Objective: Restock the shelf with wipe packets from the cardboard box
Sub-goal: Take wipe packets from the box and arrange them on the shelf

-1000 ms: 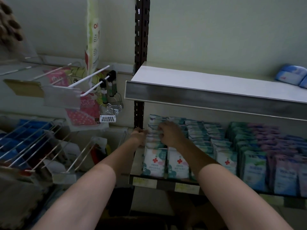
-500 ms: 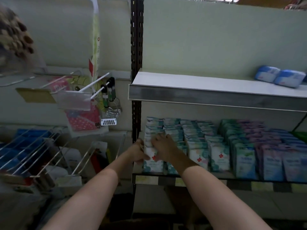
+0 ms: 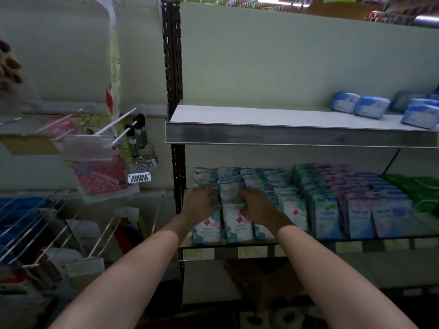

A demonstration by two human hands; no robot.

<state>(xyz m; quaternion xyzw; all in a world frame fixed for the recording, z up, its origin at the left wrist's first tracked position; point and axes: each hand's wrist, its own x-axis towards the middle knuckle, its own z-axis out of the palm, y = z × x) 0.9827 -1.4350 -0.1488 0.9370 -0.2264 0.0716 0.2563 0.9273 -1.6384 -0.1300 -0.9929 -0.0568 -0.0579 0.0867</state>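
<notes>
Shelf: camera raised since earlier frame, upper shelf fuller in view. Left hand and right hand, arms extended, fingers curled, now grip packets between them, above front row.

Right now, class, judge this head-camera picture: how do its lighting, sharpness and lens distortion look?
Head view: dim, greenish light; the floor under the lower shelf is nearly black. Motion blur smears the top right corner and the packet print. The wide lens bows the upper shelf edge. Both hands, left and right, read fairly sharp.
</notes>
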